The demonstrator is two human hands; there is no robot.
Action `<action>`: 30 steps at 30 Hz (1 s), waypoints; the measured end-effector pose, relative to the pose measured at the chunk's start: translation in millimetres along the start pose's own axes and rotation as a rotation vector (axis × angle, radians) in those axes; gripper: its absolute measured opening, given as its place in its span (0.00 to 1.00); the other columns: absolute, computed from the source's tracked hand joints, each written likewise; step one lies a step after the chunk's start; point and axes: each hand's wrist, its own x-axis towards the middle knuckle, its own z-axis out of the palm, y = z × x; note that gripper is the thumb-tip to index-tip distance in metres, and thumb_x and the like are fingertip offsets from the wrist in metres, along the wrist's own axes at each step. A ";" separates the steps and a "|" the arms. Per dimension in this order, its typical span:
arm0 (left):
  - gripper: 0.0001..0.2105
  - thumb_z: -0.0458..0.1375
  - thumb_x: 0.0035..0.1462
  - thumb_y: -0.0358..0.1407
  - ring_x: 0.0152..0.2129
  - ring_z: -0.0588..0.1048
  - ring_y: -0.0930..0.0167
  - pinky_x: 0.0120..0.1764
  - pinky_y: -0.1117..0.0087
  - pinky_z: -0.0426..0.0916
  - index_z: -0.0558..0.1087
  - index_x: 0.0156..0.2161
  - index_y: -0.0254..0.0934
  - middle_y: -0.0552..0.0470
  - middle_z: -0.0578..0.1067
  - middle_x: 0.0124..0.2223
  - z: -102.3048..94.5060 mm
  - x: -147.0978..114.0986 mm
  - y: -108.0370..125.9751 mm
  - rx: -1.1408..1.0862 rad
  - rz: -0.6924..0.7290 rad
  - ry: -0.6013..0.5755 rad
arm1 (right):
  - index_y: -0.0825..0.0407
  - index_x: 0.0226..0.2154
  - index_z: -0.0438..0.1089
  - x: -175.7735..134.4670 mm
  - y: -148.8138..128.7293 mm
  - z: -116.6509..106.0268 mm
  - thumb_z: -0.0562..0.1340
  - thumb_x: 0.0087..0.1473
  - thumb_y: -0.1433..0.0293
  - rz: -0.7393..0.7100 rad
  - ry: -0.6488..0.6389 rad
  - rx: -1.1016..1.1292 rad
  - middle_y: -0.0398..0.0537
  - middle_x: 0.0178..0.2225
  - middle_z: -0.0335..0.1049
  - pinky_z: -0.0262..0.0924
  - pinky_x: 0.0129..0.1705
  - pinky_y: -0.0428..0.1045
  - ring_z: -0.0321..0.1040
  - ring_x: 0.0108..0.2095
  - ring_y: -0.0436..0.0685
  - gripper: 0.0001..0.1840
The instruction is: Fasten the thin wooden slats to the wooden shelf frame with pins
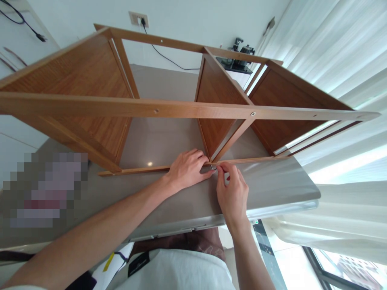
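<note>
A wooden frame (181,108) with several reddish-brown panels stands on a grey tabletop (163,141). My left hand (189,169) grips its lower near rail (145,170), fingers over the top and thumb in front. That spot is where the middle divider (216,96) meets the rail. Just to the right, my right hand (232,185) is closed in a pinch on a small thin metal piece (213,167) at the rail's near face. The fingers partly cover this piece, so its exact kind is unclear. A ringed hole or fastener (253,114) shows on the upper near rail.
A wall outlet (139,19) with a black cord is behind the frame. A moka pot and a kettle (247,50) stand at the back right. White curtains (338,80) hang along the right. A blurred-out patch (51,189) covers something on the left of the table.
</note>
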 end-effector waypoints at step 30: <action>0.17 0.60 0.62 0.51 0.40 0.78 0.65 0.40 0.65 0.72 0.78 0.42 0.38 0.51 0.80 0.39 3.7 -1.4 -1.8 0.042 0.038 0.051 | 0.49 0.35 0.73 1.7 11.2 -1.7 0.60 0.61 0.52 0.476 -0.104 0.367 0.46 0.33 0.81 0.66 0.36 0.48 0.77 0.32 0.55 0.18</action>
